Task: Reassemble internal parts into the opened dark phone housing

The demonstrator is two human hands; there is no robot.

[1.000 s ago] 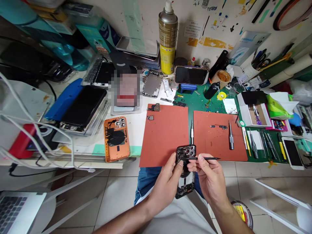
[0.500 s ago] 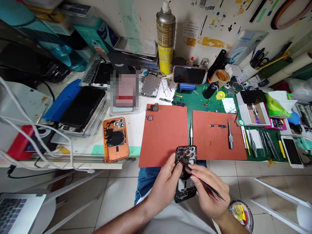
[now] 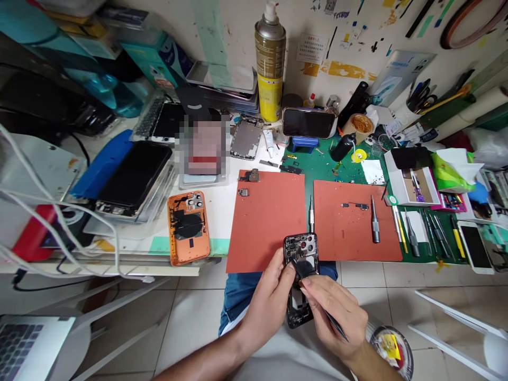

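Note:
My left hand (image 3: 270, 293) grips the left edge of a dark phone housing (image 3: 300, 247), its thumb resting over the inside. The housing is tilted above my lap, camera openings at its upper right and small parts along its upper left. Pinched in my right hand (image 3: 337, 312) are black tweezers (image 3: 336, 325); their tips point into the housing near my left thumb. A dark flat piece (image 3: 305, 268) shows beside the tips, and I cannot tell whether they grip it. My fingers hide part of the housing's middle.
Two reddish-brown mats (image 3: 270, 222) lie on the bench, one with a screwdriver (image 3: 375, 219) and small phone parts. An orange phone housing (image 3: 189, 227) lies to the left. A spray can (image 3: 270, 63) stands at the back. Tweezers and other tools (image 3: 438, 235) line the right side.
The phone housing has shifted slightly up and left. My right hand has moved a little left and down, the tweezers now held more steeply. A dark flat piece shows more clearly inside the housing.

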